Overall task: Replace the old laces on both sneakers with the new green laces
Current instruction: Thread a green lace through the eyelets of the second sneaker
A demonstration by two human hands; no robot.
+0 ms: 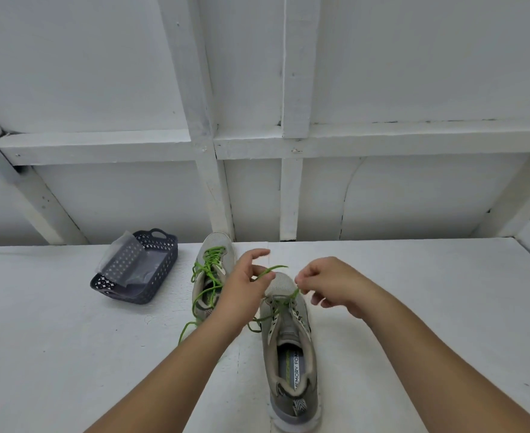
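While both hands point(242, 285) point(326, 284) pinch its ends, the thin green lace point(271, 270) crosses the grey sneaker point(288, 348).

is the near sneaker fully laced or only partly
Partly: on the near sneaker the green lace crosses only the toe-end eyelets; both ends are held by the left hand and right hand.

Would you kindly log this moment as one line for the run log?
left hand: pinches green lace | right hand: pinches same lace's other end | near sneaker: lacing begun | far sneaker: green-laced
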